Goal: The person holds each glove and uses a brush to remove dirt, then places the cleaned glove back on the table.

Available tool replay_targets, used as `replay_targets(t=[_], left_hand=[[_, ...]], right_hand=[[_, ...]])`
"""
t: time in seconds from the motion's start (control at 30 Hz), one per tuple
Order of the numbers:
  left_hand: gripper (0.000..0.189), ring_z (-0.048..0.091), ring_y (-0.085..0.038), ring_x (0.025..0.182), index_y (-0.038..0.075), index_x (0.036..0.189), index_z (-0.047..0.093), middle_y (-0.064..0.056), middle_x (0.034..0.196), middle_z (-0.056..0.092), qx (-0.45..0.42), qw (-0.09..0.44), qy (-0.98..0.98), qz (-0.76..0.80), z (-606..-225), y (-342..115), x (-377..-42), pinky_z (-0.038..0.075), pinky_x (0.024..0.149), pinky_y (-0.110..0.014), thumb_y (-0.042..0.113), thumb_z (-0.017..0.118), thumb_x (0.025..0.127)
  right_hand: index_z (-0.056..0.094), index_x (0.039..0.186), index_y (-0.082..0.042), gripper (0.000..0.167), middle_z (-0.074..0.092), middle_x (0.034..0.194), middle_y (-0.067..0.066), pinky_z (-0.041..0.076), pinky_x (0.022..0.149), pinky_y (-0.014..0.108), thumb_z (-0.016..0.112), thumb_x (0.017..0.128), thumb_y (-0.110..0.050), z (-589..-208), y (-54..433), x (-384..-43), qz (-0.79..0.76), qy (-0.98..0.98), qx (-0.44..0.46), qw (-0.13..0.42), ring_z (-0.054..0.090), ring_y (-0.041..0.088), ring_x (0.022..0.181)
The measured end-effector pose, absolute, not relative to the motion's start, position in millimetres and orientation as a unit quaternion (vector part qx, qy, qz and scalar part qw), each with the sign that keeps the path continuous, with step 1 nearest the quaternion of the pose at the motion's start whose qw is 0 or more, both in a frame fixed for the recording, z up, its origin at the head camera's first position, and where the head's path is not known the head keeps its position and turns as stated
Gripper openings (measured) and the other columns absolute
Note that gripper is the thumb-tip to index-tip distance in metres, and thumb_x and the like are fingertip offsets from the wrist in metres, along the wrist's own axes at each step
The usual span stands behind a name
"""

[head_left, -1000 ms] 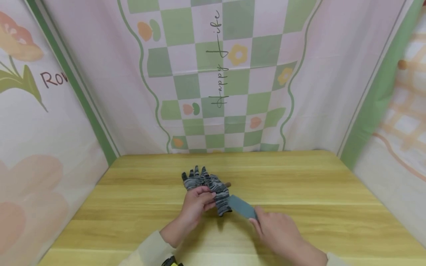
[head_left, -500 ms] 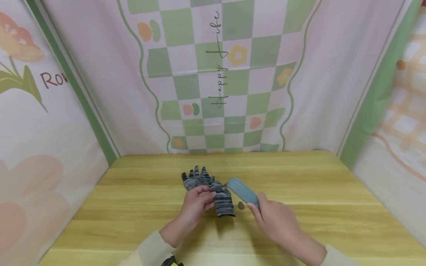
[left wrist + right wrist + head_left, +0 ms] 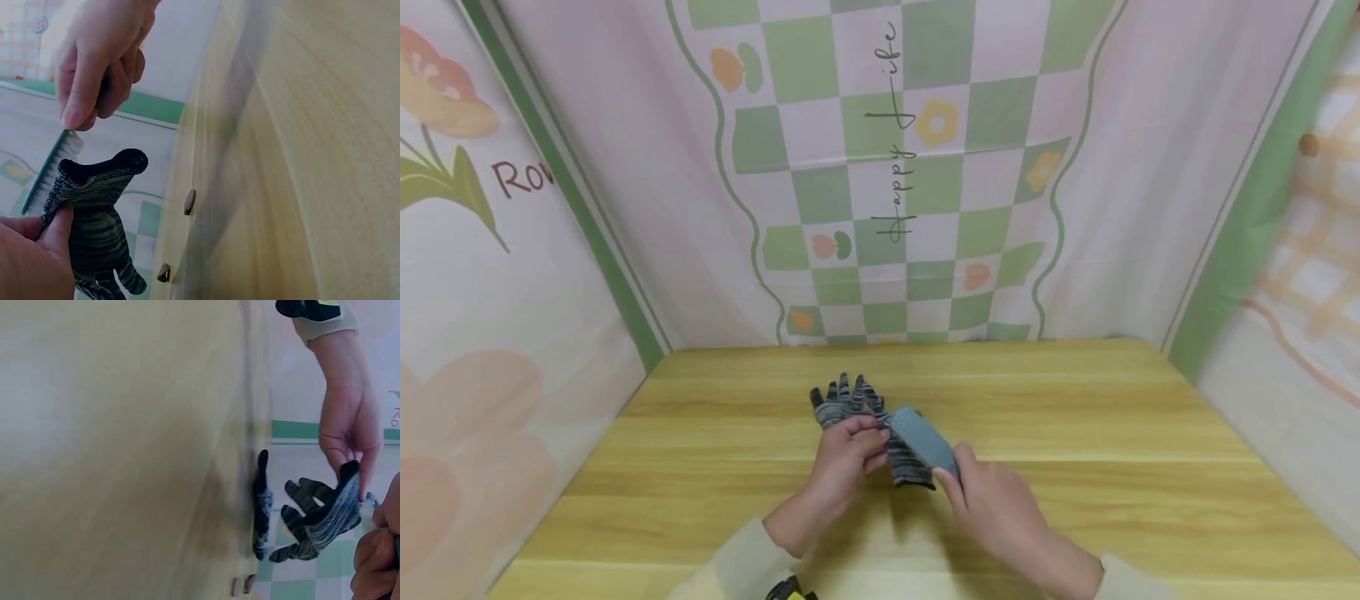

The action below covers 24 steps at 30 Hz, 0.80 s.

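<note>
My left hand [image 3: 844, 460] pinches a black-and-grey knitted glove [image 3: 912, 475] between thumb and fingers, above the table. Its cuff [image 3: 103, 167] points up in the left wrist view, and its fingers hang down. My right hand [image 3: 1000, 510] grips a brush [image 3: 925, 442] with a blue-green back and white bristles [image 3: 74, 147]. In the head view the brush lies across the held glove; the bristles face its side in the left wrist view, close against it. A second matching glove [image 3: 262, 509] lies on the table, just behind my left hand.
Two small brown pieces [image 3: 190, 202] lie on the wooden table [image 3: 1112, 433]; what they are is unclear. Printed curtains [image 3: 962, 192] stand along the table's back and both sides. A black-and-yellow band [image 3: 790, 590] is on my left wrist.
The brush has swung up off the glove to the right, then come back left over it. The held glove's cuff has shifted slightly right. My left hand has stayed nearly in place.
</note>
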<state>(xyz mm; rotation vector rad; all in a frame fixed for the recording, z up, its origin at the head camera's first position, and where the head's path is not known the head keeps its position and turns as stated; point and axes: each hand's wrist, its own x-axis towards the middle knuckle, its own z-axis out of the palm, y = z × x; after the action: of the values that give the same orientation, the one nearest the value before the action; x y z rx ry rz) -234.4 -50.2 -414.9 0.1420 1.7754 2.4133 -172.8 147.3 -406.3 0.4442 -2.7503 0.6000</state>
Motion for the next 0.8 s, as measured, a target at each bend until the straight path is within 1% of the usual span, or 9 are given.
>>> replay_targets(t=[0.1, 0.27, 0.4, 0.6, 0.8], left_hand=[[0.022, 0.064, -0.011, 0.078, -0.013, 0.11, 0.054, -0.006, 0.09, 0.065, 0.041, 0.071, 0.592, 0.802, -413.8, -50.3, -234.4, 0.057, 0.069, -0.022, -0.005, 0.06, 0.09], [0.022, 0.064, -0.011, 0.077, -0.012, 0.109, 0.055, -0.006, 0.09, 0.065, 0.036, 0.073, 0.594, 0.8, -414.2, -50.8, -234.2, 0.058, 0.072, -0.025, -0.006, 0.061, 0.089], [0.024, 0.065, -0.011, 0.077, -0.014, 0.111, 0.055, -0.007, 0.09, 0.066, 0.033, 0.073, 0.595, 0.799, -414.5, -51.3, -233.6, 0.059, 0.074, -0.027, -0.006, 0.061, 0.089], [0.025, 0.065, -0.011, 0.077, -0.015, 0.111, 0.054, -0.007, 0.088, 0.066, 0.032, 0.067, 0.593, 0.802, -414.7, -52.0, -234.3, 0.059, 0.072, -0.025, -0.007, 0.061, 0.088], [0.021, 0.064, -0.01, 0.076, -0.012, 0.107, 0.054, -0.005, 0.087, 0.065, 0.033, 0.059, 0.584, 0.809, -415.6, -53.4, -236.7, 0.058, 0.069, -0.023, -0.007, 0.061, 0.087]], right_hand=[[0.051, 0.091, -0.009, 0.02, 0.04, 0.058, -0.006, 0.032, 0.038, 0.022, 0.06, 0.098, -0.026, -410.3, 147.6, -171.8, 0.211, -0.956, 0.146, 0.14, 0.036, 0.008, 0.045], [0.052, 0.092, -0.008, 0.02, 0.042, 0.059, -0.007, 0.033, 0.038, 0.021, 0.06, 0.098, -0.026, -413.2, 150.4, -171.8, 0.196, -0.963, 0.132, 0.132, 0.037, 0.007, 0.045], [0.051, 0.091, -0.009, 0.021, 0.04, 0.057, -0.007, 0.031, 0.037, 0.021, 0.06, 0.098, -0.027, -415.7, 153.1, -172.1, 0.185, -0.963, 0.136, 0.138, 0.036, 0.007, 0.044], [0.05, 0.09, -0.009, 0.022, 0.039, 0.057, -0.005, 0.031, 0.037, 0.022, 0.061, 0.097, -0.027, -420.6, 159.5, -173.9, 0.173, -0.963, 0.138, 0.15, 0.036, 0.009, 0.044], [0.05, 0.087, -0.008, 0.023, 0.038, 0.055, -0.006, 0.03, 0.035, 0.019, 0.064, 0.095, -0.024, -424.1, 171.5, -178.6, 0.152, -0.964, 0.141, 0.168, 0.035, 0.008, 0.043]])
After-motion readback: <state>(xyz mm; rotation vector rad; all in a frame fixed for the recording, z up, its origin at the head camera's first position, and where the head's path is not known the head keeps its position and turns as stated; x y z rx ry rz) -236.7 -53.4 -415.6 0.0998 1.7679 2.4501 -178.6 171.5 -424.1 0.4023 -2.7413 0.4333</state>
